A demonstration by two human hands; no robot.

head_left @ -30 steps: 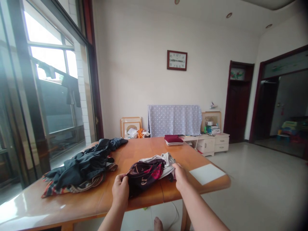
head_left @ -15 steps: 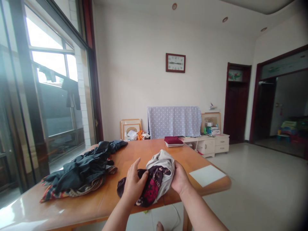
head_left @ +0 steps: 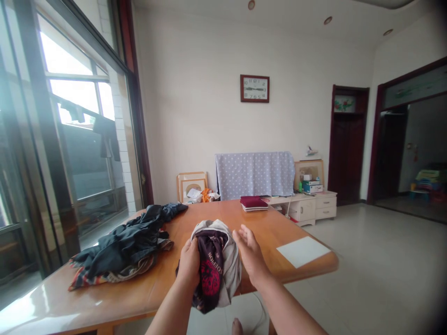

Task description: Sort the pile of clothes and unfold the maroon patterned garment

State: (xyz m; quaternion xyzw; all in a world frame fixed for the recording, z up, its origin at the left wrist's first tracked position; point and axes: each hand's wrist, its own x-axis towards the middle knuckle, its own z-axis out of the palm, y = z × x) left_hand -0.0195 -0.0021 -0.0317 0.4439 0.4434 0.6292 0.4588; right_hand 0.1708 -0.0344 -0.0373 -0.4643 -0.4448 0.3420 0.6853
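My left hand [head_left: 189,263] grips a bunched garment [head_left: 214,263], dark purple with a red print and a grey lining, lifted above the near edge of the wooden table [head_left: 167,288]. Part of the cloth hangs down below my hand. My right hand [head_left: 248,250] is just to the right of the garment, palm turned toward it, fingers spread, not clearly touching the cloth.
A pile of dark clothes [head_left: 122,246] lies on the table's left half. A folded maroon stack [head_left: 253,203] sits at the far edge and a white sheet [head_left: 302,251] at the right corner. A low cabinet [head_left: 307,207] and a covered object [head_left: 254,174] stand behind.
The garment was spread flat on the table, then gathered between both hands and raised. My right hand has let go and opened; my left hand now holds the bundle alone.
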